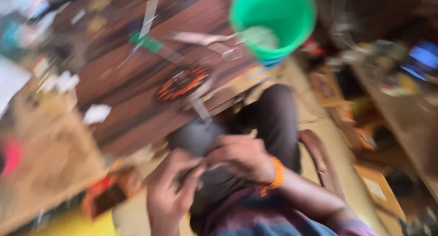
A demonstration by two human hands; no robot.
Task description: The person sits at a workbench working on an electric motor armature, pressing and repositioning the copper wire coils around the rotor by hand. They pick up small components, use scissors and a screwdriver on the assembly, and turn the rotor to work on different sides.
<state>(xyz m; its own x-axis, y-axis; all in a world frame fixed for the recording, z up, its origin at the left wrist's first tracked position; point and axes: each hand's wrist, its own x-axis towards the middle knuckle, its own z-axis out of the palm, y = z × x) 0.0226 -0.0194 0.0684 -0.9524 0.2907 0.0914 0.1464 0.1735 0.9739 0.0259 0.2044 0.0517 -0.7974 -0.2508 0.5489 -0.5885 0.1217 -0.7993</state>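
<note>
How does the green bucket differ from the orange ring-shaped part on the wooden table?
The green bucket is plain bright green; the ring-shaped part is orange with dark segments. The bucket looks far larger and deep, its open mouth facing the camera; the ring is flat and low. The bucket sits at the table's far edge, the ring near the middle. Both are round, and neither hand touches them. Blur hides finer detail.

Motion blur smears the whole view, so whatever small thing the left hand (171, 190) and right hand (242, 158) pinch between them cannot be told, the scraps on the wooden table (132, 90) stay unreadable, and the green bucket (273, 17) is cut by the top edge.
</note>
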